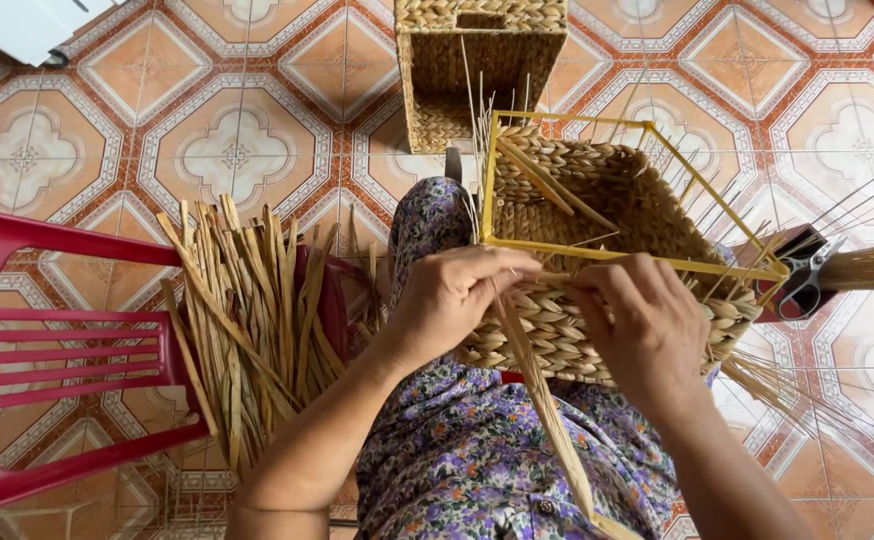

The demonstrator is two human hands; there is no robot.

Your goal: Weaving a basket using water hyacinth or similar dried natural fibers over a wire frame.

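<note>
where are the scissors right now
In the head view the scissors lie at the far right, just past the right corner of the half-woven basket on the person's lap, beyond the right hand.

A tiled floor [257, 120] with orange and cream patterns carries a finished woven basket [477, 70] at the top, a red plastic chair [67, 350] at left holding dried reed strips [247, 320], and scissors [807, 280] at right.

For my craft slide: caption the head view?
Two hands weave a straw strand into a yellow-framed basket.
</note>
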